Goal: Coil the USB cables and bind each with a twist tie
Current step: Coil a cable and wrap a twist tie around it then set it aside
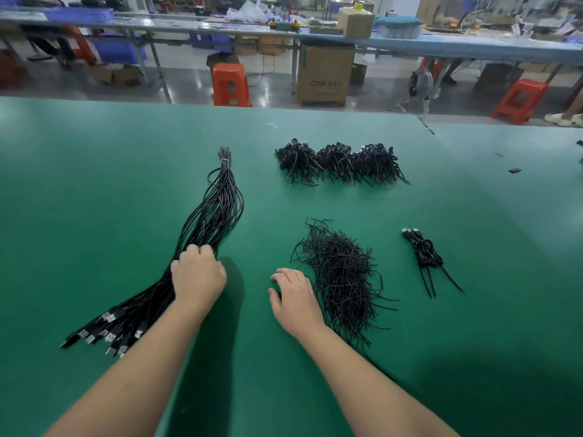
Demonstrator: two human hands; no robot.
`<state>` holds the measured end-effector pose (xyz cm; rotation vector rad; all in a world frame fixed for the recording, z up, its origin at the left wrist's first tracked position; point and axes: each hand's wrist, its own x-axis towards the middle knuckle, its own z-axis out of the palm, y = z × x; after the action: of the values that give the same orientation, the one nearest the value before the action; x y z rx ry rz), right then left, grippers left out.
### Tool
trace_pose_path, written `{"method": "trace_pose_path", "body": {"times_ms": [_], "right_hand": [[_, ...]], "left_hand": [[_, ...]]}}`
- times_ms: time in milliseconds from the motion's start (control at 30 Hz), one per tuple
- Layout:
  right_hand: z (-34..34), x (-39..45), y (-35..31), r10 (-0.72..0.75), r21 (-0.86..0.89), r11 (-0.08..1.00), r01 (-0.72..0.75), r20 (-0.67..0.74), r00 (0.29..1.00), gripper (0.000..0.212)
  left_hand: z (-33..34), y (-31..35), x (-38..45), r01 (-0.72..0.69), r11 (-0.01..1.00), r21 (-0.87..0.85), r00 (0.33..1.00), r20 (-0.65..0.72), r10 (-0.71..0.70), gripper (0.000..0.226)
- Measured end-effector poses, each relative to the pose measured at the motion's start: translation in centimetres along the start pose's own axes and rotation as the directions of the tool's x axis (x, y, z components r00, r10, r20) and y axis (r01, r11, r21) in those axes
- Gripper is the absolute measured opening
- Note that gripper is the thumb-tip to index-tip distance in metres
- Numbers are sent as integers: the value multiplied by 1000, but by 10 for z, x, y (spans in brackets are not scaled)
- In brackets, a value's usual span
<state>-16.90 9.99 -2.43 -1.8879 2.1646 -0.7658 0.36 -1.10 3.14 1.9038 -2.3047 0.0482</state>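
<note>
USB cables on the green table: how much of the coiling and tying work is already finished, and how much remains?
Done: a row of coiled bundles at the far side, plus a few coiled cables at right. In hand: the left hand reaches into the long uncoiled cable bunch; the right hand rests beside the twist tie pile. Left: most of that bunch.

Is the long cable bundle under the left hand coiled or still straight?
Straight. The cable bundle lies stretched along the table, tied at its far end, plugs fanned near. The left hand rests on it.
</note>
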Motion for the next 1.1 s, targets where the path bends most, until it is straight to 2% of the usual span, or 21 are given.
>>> {"method": "trace_pose_path", "body": {"times_ms": [100, 200, 300, 433, 600, 633, 700, 733, 767, 833, 900, 967, 1033, 1100], "right_hand": [[1, -1, -1, 9, -1, 1000, -9, 7, 1000, 35], [1, -1, 0, 13, -4, 1000, -13, 13, 1000, 36], [1, -2, 1, 15, -7, 1000, -15, 20, 1000, 36], [2, -2, 2, 12, -9, 1000, -12, 17, 1000, 37], [4, -1, 3, 11, -15, 1000, -10, 7, 1000, 37], [4, -1, 3, 9, -12, 1000, -9, 3, 1000, 37], [4, -1, 3, 6, -6, 1000, -6, -3, 1000, 37], [4, -1, 4, 7, -3, 1000, -7, -2, 1000, 37], [4, -2, 4, 8, 0, 1000, -8, 1, 1000, 37], [4, -2, 4, 10, 7, 1000, -10, 4, 1000, 36], [4, -1, 4, 17, 30, 999, -17, 4, 1000, 34], [1, 1, 4, 46, 87, 995, -47, 7, 999, 33], [-7, 4, 0, 106, 167, 979, -113, 53, 993, 38], [-18, 8, -7, 187, 346, 912, -219, 123, 975, 43]], "left_hand": [[-18, -28, 16, 51, 984, 169, 987, 144, -76, 19], [-29, -42, 21, 40, 977, 209, 946, 306, -104, 25], [-32, -44, 15, 32, 973, 230, 940, 324, -107, 19], [-34, -43, 12, 31, 970, 240, 938, 328, -111, 24], [-38, -40, 18, 90, 988, 128, 969, 218, -117, 17], [-39, -40, 21, 114, 992, 53, 969, 214, -123, 16], [-42, -36, 28, 191, 966, -173, 944, 303, -133, 21], [-41, -34, 30, 268, 905, -331, 919, 370, -136, 22], [-41, -30, 31, 365, 789, -494, 885, 447, -129, 20], [-40, -22, 29, 530, 493, -690, 815, 575, -71, 17], [-41, -15, 26, 599, 317, -736, 768, 639, 32, 16], [-38, -6, 21, 650, 191, -735, 731, 674, 106, 12], [-34, 4, 18, 692, 75, -718, 709, 696, 114, 7], [-29, 12, 16, 713, -34, -701, 699, 706, 109, 8]]}}
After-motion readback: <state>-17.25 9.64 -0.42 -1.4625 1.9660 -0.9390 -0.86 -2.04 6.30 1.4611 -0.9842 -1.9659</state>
